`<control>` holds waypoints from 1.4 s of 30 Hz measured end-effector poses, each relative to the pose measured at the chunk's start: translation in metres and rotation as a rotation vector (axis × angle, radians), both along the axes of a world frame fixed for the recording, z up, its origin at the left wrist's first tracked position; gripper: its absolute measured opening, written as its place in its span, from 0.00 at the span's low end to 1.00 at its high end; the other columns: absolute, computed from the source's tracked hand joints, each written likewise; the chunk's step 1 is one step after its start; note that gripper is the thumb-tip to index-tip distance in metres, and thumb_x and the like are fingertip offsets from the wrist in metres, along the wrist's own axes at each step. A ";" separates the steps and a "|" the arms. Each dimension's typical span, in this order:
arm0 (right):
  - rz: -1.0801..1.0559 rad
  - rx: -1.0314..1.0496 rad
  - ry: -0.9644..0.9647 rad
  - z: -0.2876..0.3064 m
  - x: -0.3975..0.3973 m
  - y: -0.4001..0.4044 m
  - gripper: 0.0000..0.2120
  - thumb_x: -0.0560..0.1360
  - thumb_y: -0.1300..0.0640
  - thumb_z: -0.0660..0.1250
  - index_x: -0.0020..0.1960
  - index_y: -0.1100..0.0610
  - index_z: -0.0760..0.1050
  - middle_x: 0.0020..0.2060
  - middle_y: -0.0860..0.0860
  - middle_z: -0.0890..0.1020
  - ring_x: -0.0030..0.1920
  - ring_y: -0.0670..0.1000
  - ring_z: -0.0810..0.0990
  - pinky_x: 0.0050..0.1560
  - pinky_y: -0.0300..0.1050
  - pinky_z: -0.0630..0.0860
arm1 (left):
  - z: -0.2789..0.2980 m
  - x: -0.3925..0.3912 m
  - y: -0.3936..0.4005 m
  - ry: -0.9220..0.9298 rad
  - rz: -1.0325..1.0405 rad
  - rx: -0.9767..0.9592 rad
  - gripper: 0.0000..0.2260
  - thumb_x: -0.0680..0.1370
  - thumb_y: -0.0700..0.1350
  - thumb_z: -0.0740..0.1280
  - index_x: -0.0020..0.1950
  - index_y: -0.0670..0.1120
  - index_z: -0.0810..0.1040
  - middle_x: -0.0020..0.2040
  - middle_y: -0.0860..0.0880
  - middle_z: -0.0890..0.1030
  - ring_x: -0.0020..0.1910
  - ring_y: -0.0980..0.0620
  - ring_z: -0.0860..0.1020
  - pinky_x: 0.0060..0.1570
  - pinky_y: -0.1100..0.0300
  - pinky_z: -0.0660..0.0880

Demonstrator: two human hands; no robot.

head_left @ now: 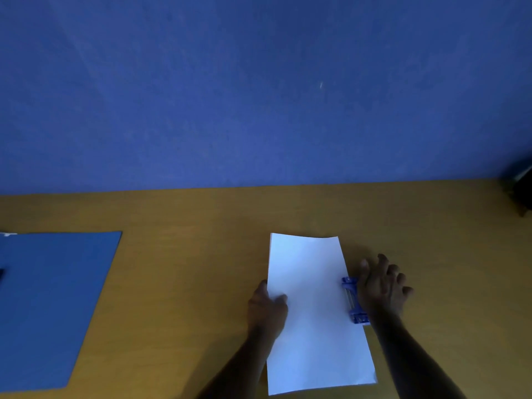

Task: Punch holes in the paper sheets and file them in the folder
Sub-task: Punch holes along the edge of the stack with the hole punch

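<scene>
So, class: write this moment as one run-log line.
step: punching | left hand holds paper sheets at left edge | right hand presses hole punch on right edge | folder lies apart, far left

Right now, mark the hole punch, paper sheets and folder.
hole punch [355,308]: head view, exposed blue body at the paper's right edge.
paper sheets [313,312]: head view, middle of the white top surface.
folder [51,306]: head view, middle of the blue cover.

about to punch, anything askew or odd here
Nothing much. The paper sits slightly angled to the table edge, its right edge in the hole punch under the right hand, and its near right corner looks a little bent. The left hand holds its left edge.
</scene>
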State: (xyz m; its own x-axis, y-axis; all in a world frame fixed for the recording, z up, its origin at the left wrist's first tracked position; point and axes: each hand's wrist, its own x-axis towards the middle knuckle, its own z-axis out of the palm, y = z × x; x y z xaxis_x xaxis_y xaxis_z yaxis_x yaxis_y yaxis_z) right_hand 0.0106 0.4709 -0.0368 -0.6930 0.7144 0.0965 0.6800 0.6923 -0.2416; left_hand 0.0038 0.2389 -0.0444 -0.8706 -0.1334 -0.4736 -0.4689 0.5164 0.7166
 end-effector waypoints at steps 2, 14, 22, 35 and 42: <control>-0.003 0.004 0.007 0.000 0.000 0.000 0.23 0.79 0.45 0.61 0.67 0.60 0.71 0.56 0.66 0.78 0.55 0.66 0.75 0.54 0.62 0.69 | -0.001 0.000 0.000 0.004 0.003 -0.001 0.27 0.72 0.52 0.69 0.69 0.45 0.73 0.66 0.46 0.77 0.64 0.45 0.77 0.64 0.50 0.74; 0.001 0.018 -0.009 0.000 0.000 -0.002 0.23 0.79 0.44 0.56 0.63 0.60 0.74 0.51 0.64 0.79 0.52 0.65 0.76 0.52 0.60 0.70 | 0.003 -0.002 0.000 0.015 -0.024 -0.040 0.25 0.74 0.51 0.69 0.70 0.45 0.72 0.67 0.46 0.77 0.65 0.45 0.76 0.66 0.52 0.73; -0.023 -0.154 0.007 0.018 0.002 -0.003 0.31 0.77 0.36 0.57 0.68 0.59 0.70 0.62 0.62 0.76 0.63 0.65 0.72 0.60 0.63 0.68 | 0.009 -0.002 -0.001 0.016 -0.008 0.009 0.24 0.74 0.49 0.69 0.69 0.44 0.73 0.65 0.46 0.78 0.63 0.45 0.77 0.64 0.51 0.74; 0.272 -0.149 -0.071 0.027 0.026 -0.010 0.27 0.67 0.26 0.63 0.47 0.49 0.76 0.46 0.49 0.80 0.50 0.57 0.80 0.48 0.51 0.76 | 0.022 -0.002 -0.011 0.004 0.030 0.058 0.24 0.74 0.47 0.71 0.68 0.43 0.73 0.64 0.45 0.79 0.61 0.44 0.78 0.62 0.50 0.76; 0.229 -0.278 -0.020 0.049 0.019 -0.021 0.31 0.71 0.30 0.64 0.63 0.52 0.76 0.59 0.53 0.80 0.61 0.59 0.75 0.59 0.57 0.71 | 0.027 -0.018 -0.041 0.026 0.124 0.058 0.25 0.68 0.47 0.72 0.65 0.44 0.77 0.60 0.45 0.81 0.57 0.43 0.80 0.57 0.49 0.79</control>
State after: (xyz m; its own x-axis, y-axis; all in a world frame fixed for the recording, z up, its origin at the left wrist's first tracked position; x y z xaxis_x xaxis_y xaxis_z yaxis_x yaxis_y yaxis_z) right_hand 0.0301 0.4494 0.0125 -0.8377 0.5378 -0.0948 0.5216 0.7366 -0.4306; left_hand -0.0137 0.1983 -0.0173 -0.8615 -0.2134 -0.4607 -0.5069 0.4131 0.7565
